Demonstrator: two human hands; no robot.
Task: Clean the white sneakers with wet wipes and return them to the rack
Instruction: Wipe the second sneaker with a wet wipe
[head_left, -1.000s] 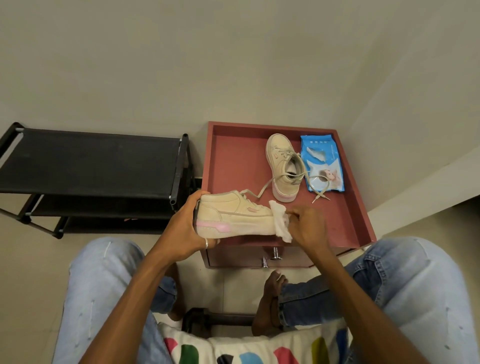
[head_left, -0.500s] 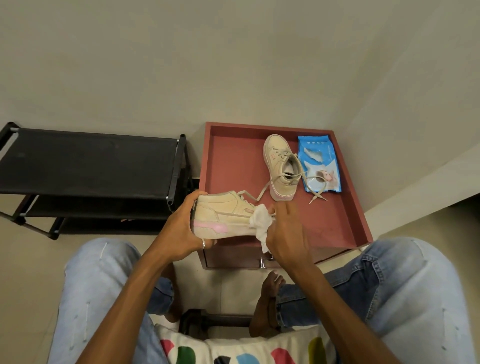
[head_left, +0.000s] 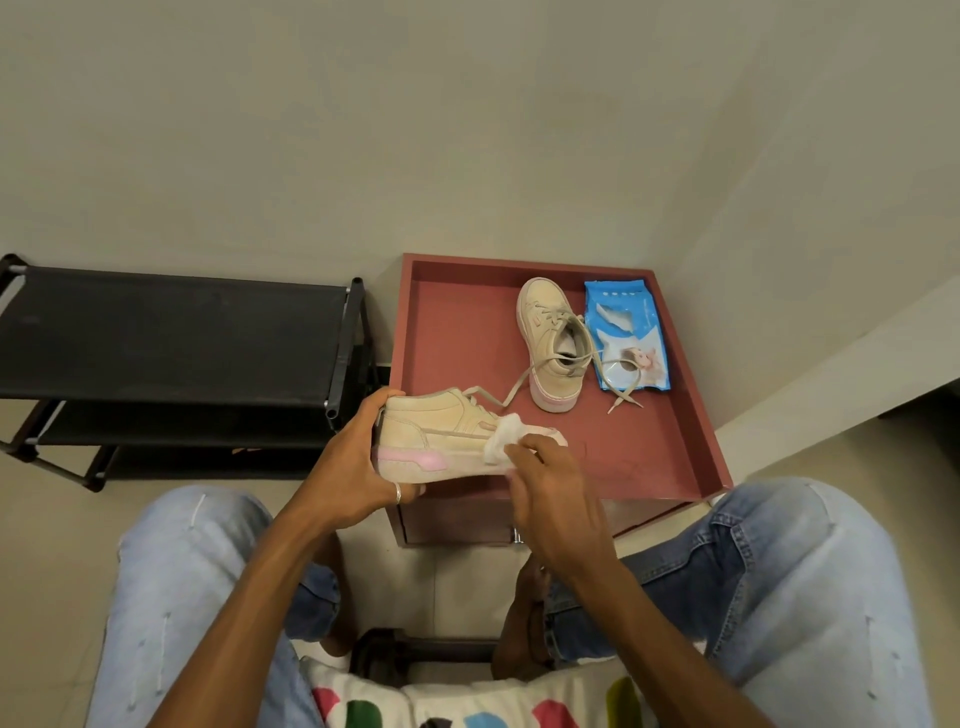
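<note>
I see the left hand (head_left: 358, 467) grip the sneaker (head_left: 441, 431) by its heel, over the front of the red table (head_left: 457, 332). The right hand (head_left: 550, 493) holds the wipe (head_left: 501, 441), which has slid from the toe toward the middle. I think there is more wiping to do before the rack (head_left: 171, 332).

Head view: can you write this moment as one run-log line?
step: cleaning | left hand grips held sneaker at heel | right hand holds wet wipe against its side | second sneaker, wipes pack on red table
</note>
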